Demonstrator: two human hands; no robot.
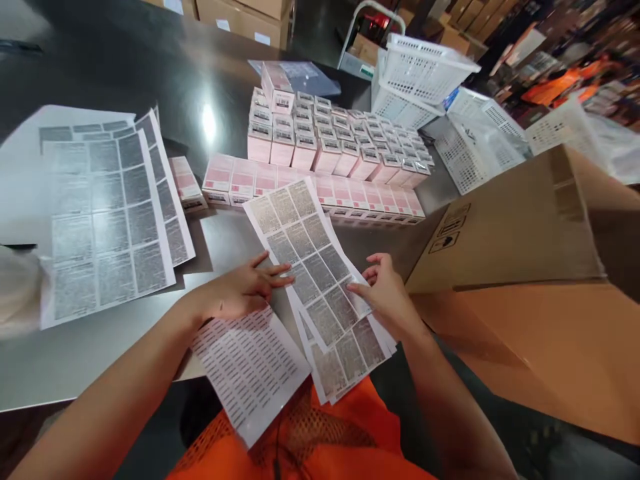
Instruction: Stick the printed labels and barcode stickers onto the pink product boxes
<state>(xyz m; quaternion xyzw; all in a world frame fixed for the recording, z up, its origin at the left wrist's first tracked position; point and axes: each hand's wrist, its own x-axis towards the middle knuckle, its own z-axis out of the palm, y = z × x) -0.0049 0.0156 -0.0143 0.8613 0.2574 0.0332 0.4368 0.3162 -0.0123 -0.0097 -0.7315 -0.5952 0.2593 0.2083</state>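
- At far left on the counter point(220, 240), overlapping label sheets point(110, 220) with gray printed blocks lie beside a blurred pale object point(17, 290).
- Just right of them sits a single pink box point(185, 180).
- The left hand point(247, 283) has its fingers spread, their tips at the left edge of the gridded sheet point(313, 260); the palm lies over the top of a sheet with rows of short printed lines point(255, 373), which reaches past the counter's edge above an orange vest point(350, 433).
- In the middle, the gridded sheet lies slanted between the two hands, which are well apart, with more gridded sheets point(345, 360) partly under its lower end.
- Behind it, a row of pink boxes point(265, 179) lies in front of an upright block of pink boxes point(327, 155).
- The right hand point(387, 293) rests its thumb on the gridded sheet's right edge, fingers curled; whether it pinches the paper I cannot tell.
- Farther right stand white baskets point(425, 70) and an open cardboard carton point(510, 227).
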